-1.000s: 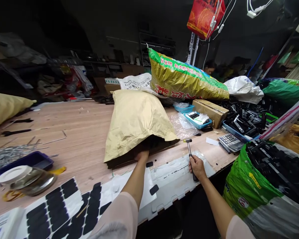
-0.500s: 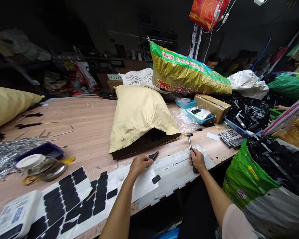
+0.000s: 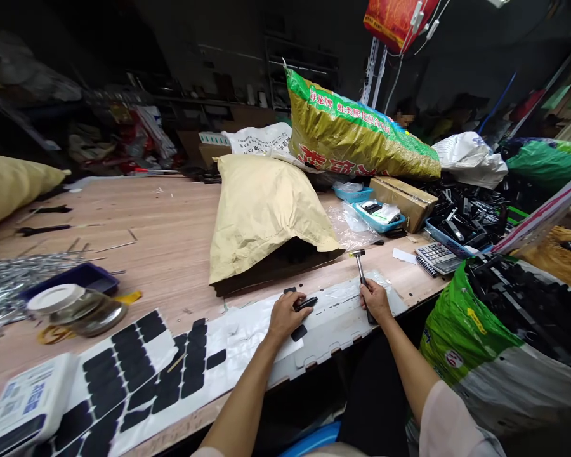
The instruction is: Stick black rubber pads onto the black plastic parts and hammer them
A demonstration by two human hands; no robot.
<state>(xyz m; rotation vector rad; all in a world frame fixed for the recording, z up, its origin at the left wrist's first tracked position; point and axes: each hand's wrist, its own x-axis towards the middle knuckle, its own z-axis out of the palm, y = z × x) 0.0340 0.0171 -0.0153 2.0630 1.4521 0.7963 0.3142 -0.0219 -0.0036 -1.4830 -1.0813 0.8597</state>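
Note:
My left hand (image 3: 288, 315) is closed on a small black elongated part (image 3: 307, 304), just above the white sheet at the bench's front edge; I cannot make out its exact kind. Wrapped round the dark handle of a small hammer (image 3: 361, 271) is my right hand (image 3: 375, 300), and the hammer's head points up and away from me. Black rounded pads (image 3: 299, 333) lie beside and partly under my left hand. Further left, sheets of black rounded pads (image 3: 193, 358) are spread along the front edge. The open mouth of a tan paper sack (image 3: 266, 216) faces my hands.
On the left are metal rods (image 3: 23, 279), a lidded jar (image 3: 76, 309) and a white box (image 3: 35, 400). A calculator (image 3: 438, 257), blue baskets (image 3: 379, 219) and a cardboard box (image 3: 402, 202) stand on the right. Below them, a green-white sack (image 3: 485, 343) holds black parts.
My left hand has moved right with the black part, which now lies flatter and closer to the hammer. My right hand keeps the hammer in nearly the same place.

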